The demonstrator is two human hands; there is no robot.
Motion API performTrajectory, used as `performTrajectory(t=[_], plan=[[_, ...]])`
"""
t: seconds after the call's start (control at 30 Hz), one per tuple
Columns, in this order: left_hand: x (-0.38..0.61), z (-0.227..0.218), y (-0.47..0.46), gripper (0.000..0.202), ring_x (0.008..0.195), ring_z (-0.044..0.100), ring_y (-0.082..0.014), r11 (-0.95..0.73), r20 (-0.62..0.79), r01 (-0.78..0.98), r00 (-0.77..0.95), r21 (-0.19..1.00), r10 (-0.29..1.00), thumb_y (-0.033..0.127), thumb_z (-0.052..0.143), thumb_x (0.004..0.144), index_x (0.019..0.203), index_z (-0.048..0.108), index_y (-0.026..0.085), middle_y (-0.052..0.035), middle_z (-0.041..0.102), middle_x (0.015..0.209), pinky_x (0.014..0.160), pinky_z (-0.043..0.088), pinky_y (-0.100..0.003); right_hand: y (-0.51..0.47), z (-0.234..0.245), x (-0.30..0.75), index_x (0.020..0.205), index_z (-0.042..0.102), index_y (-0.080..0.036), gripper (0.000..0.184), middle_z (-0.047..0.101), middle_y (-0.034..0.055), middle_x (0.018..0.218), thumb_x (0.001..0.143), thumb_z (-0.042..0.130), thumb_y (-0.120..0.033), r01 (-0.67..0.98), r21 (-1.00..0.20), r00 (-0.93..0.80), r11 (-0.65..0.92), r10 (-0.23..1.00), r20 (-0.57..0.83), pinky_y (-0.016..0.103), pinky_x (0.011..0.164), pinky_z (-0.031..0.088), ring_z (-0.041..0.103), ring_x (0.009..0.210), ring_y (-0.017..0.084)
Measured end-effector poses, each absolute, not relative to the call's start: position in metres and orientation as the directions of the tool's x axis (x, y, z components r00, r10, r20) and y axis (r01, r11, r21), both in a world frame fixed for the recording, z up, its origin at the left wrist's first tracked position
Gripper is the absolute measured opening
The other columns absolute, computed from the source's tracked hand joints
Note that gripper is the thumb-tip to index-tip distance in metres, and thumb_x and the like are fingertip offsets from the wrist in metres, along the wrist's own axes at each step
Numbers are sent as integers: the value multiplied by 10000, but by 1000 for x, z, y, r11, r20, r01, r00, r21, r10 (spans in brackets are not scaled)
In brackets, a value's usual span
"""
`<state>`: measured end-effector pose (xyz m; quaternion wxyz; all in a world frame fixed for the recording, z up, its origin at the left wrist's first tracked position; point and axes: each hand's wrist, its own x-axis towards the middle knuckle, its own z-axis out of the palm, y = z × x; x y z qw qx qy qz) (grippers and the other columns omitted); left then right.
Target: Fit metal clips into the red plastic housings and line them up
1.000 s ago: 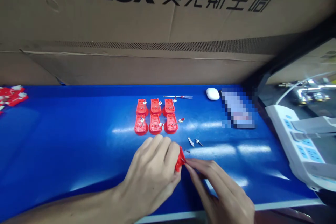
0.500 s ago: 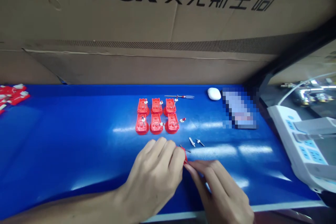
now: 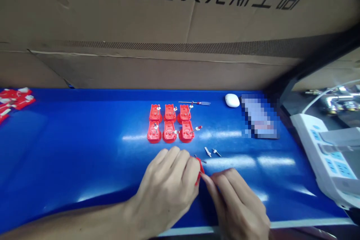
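Observation:
My left hand (image 3: 168, 187) is curled round a small red plastic part (image 3: 199, 169), of which only an edge shows past the fingertips. My right hand (image 3: 236, 202) meets it from the right, thumb and forefinger pinched against the same red part; what sits in the pinch is too small to name. Both hands hover over the blue table (image 3: 84, 150) near its front edge. Just beyond them lie two small metal pins (image 3: 210, 152). Farther back, several red parts (image 3: 170, 128) with metal clips stand in two rows.
A thin screwdriver (image 3: 195, 103), a white oval case (image 3: 232, 100) and a blurred flat object (image 3: 260, 118) lie at the back right. A white power strip (image 3: 326, 157) sits off the table's right end. More red parts (image 3: 14, 101) are piled far left. A large cardboard box (image 3: 180, 26) walls the back.
The hands have stayed together on the red part, the left fingers closing further over it so less red shows. My right fingers have curled in slightly. The view has shifted a little.

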<state>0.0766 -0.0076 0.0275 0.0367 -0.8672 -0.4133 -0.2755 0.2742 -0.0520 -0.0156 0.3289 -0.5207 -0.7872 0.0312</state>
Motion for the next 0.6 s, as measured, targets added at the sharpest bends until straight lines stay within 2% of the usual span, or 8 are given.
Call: performTrajectory(t=[0.17, 0.27, 0.43, 0.6], plan=[[76, 27, -8, 200, 728, 463, -235, -654, 510, 740, 506, 158, 696, 151, 723, 944, 855, 557, 219, -8, 538, 779, 670, 360, -411, -48, -11, 271, 848, 562, -225, 278, 522, -29, 731, 1113, 621, -163, 819, -352, -248, 452, 834, 493, 308, 650, 378, 487, 646, 133], [76, 26, -8, 191, 742, 496, -241, -635, 483, 752, 496, 177, 722, 172, 746, 924, 884, 565, 218, -10, 562, 796, 682, 399, -410, -46, -10, 271, 867, 579, -221, 261, 549, -21, 746, 1125, 609, -201, 814, -365, -243, 453, 835, 493, 303, 644, 384, 510, 654, 135], [70, 25, -9, 139, 812, 595, -255, -579, 399, 773, 460, 260, 793, 165, 710, 910, 938, 582, 211, -25, 624, 861, 749, 505, -410, -48, -5, 274, 1088, 684, -205, 107, 697, 32, 926, 1099, 672, -310, 796, -430, -224, 427, 867, 445, 260, 685, 506, 660, 774, 152], [64, 20, -11, 193, 899, 666, -280, -529, 322, 760, 429, 377, 844, 167, 741, 875, 1038, 644, 200, -43, 684, 940, 843, 594, -457, -53, -4, 276, 1338, 673, -203, 294, 715, 38, 996, 1060, 714, -291, 771, -492, -192, 404, 884, 426, 257, 726, 586, 706, 814, 159]])
